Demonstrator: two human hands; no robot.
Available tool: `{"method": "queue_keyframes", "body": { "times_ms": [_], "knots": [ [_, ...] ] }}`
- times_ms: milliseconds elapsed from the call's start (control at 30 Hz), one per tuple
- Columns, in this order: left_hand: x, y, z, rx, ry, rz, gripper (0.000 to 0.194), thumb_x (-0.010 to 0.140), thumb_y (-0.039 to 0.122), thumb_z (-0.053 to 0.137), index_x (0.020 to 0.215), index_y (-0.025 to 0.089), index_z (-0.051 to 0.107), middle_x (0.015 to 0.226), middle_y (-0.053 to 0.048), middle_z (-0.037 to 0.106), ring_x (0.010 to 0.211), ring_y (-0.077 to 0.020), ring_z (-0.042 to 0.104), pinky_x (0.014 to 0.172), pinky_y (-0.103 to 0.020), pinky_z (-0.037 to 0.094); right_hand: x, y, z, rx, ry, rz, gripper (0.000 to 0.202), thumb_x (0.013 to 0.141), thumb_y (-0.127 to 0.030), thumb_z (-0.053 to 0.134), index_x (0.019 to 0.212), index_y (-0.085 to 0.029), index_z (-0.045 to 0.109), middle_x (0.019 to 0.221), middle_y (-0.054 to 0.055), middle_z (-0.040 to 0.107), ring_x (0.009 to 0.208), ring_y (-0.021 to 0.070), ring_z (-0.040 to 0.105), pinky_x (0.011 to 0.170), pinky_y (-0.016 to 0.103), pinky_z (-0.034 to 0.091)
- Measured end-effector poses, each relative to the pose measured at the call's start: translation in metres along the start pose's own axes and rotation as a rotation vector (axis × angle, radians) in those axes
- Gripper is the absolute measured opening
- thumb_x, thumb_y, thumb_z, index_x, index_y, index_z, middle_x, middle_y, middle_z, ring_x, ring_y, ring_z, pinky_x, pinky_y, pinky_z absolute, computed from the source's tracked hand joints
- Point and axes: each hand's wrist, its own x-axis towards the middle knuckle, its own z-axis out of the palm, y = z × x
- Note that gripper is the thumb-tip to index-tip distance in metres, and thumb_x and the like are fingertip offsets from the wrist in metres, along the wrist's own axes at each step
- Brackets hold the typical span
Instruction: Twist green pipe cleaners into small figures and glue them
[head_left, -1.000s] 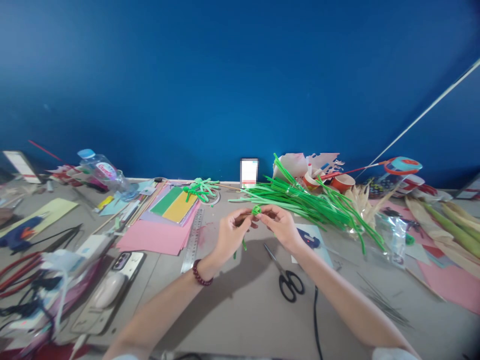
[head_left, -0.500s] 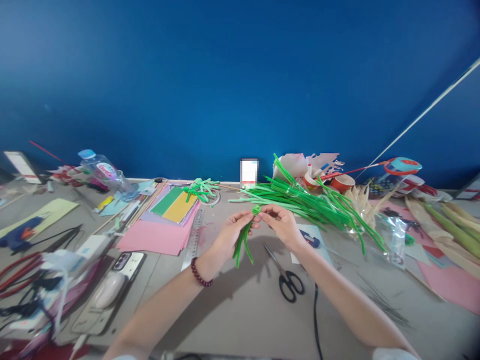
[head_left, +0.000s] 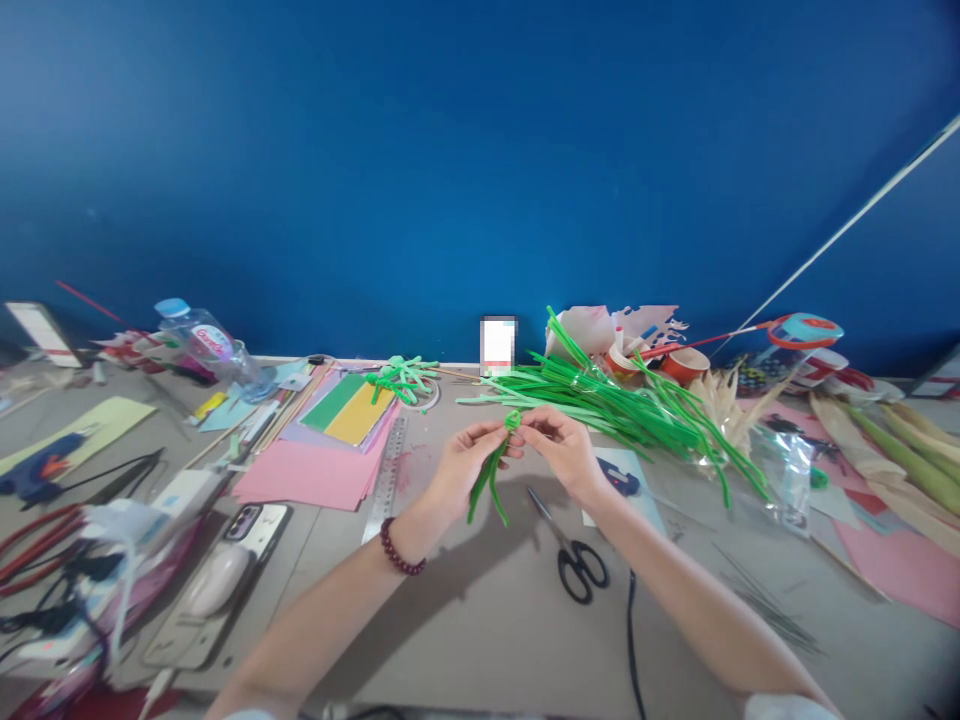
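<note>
Between my hands, above the middle of the table, is a green pipe-cleaner piece (head_left: 496,482) with a small curled knot on top and several stems hanging down. My left hand (head_left: 466,462), with a dark red bead bracelet at its wrist, pinches it just below the knot. The fingers of my right hand (head_left: 561,447) are closed on the knot's right side. A large bundle of green pipe cleaners (head_left: 630,400) lies behind my right hand. Black-handled scissors (head_left: 574,560) rest on the table beneath my right forearm.
On the left are pink paper sheets (head_left: 311,475), a metal ruler (head_left: 386,480), a phone (head_left: 217,590) with a white mouse on it, cables and a plastic bottle (head_left: 214,345). At right lie a clear plastic bag (head_left: 787,470), thin wires and corn husks (head_left: 900,450).
The hanging green stems have shifted slightly between my hands. Both hands keep their hold and have barely moved.
</note>
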Motion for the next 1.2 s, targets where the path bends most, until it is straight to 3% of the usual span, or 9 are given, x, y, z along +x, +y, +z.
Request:
{"method": "queue_keyframes", "body": {
  "times_ms": [233,433,600,800,1067,1200],
  "knots": [
    [-0.001,-0.001,0.000,0.172,0.030,0.172,0.028,0.066,0.034,0.074,0.083,0.013,0.069,0.074,-0.005,0.068,0.063,-0.0133,0.062,0.061,-0.025,0.046,-0.004,-0.004,0.001,-0.109,-0.002,-0.130,0.010,0.077,-0.030,0.064,0.077,-0.020,0.065,0.081,0.005,0.062,0.069,0.0162,0.055,0.061,0.029,0.043],
    [0.002,-0.002,0.000,0.046,-0.003,0.105,0.027,0.067,0.035,0.074,0.083,0.014,0.067,0.062,0.000,0.060,0.056,-0.0090,0.053,0.053,-0.021,0.042,-0.006,-0.009,0.002,-0.107,-0.023,-0.176,0.012,0.080,-0.030,0.060,0.086,-0.021,0.066,0.088,0.006,0.062,0.078,0.0183,0.057,0.067,0.031,0.046],
    [0.002,-0.001,0.002,-0.062,-0.012,0.042,0.028,0.063,0.036,0.077,0.072,0.013,0.063,0.056,0.002,0.055,0.051,-0.0069,0.049,0.049,-0.019,0.038,-0.007,-0.010,0.003,-0.133,0.006,-0.093,0.017,0.079,-0.033,0.061,0.090,-0.019,0.063,0.089,0.007,0.065,0.076,0.0179,0.058,0.069,0.031,0.047],
    [0.001,0.000,0.001,-0.101,-0.039,-0.020,0.031,0.060,0.036,0.079,0.069,0.013,0.061,0.054,0.002,0.054,0.048,-0.0063,0.047,0.048,-0.019,0.037,-0.003,-0.008,0.001,-0.134,0.009,-0.113,0.021,0.078,-0.035,0.062,0.090,-0.019,0.067,0.087,0.006,0.065,0.074,0.0160,0.056,0.066,0.028,0.045],
    [0.003,-0.003,-0.003,-0.088,-0.104,-0.014,0.029,0.064,0.036,0.076,0.066,0.013,0.059,0.053,0.002,0.054,0.047,-0.0061,0.046,0.049,-0.019,0.036,0.001,-0.009,-0.001,0.064,-0.137,0.092,0.037,0.074,-0.038,0.067,0.105,-0.019,0.067,0.062,-0.004,0.043,0.052,0.0071,0.035,0.048,0.022,0.030],
    [0.005,-0.005,-0.006,-0.031,-0.149,-0.011,0.028,0.069,0.037,0.073,0.067,0.013,0.059,0.055,0.002,0.054,0.047,-0.0062,0.047,0.049,-0.019,0.036,0.003,-0.002,-0.003,0.076,-0.208,0.137,0.037,0.075,-0.041,0.065,0.105,-0.018,0.067,0.058,-0.005,0.042,0.048,0.0063,0.032,0.045,0.022,0.023]
  ]
}}
